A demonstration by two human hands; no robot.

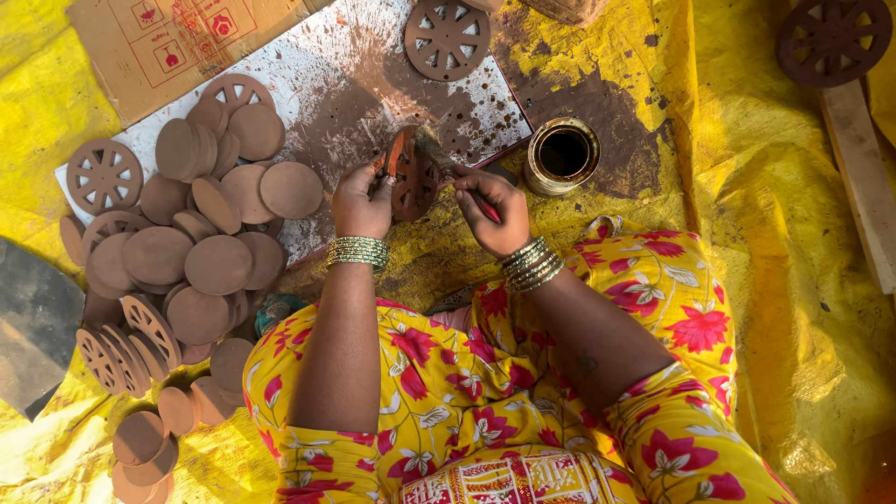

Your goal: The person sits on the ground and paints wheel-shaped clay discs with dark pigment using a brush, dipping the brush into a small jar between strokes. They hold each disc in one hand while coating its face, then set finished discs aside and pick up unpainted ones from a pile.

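Wheel [413, 177], a spoked clay disc, stands on edge between our two hands over the stained board [373, 75], tilted so one face turns toward the brush; that seems to be why we hold it upright and not flat. Our left hand [362, 201] has its grip clamped on the wheel's left rim, fingers curled around the edge, which keeps the faces free and the fingers mostly off the wet colour. Our right hand [493, 210] has its grip closed on a brush [457, 177], red handle running back under the palm and the bristle end touching the wheel's right side. A tin [561, 154] of dark paint sits just beside the right hand, on the yellow sheet [793, 280], near enough for dipping without stretching. The board under the wheel is splashed brown, so it probably catches the drips and spares the sheet. Another wheel [446, 37], already dark, lies flat at the far edge of the board, apart from the rest, perhaps left to dry. To our left a heap of plain discs [217, 266] and a few spoked ones overlaps loosely, spilling from the board onto the sheet, within the left hand's reach. One more dark wheel [833, 39] rests at the far right by a wooden plank [863, 182]. We sit cross-legged on the sheet, knees framing the work, bangles on both wrists.
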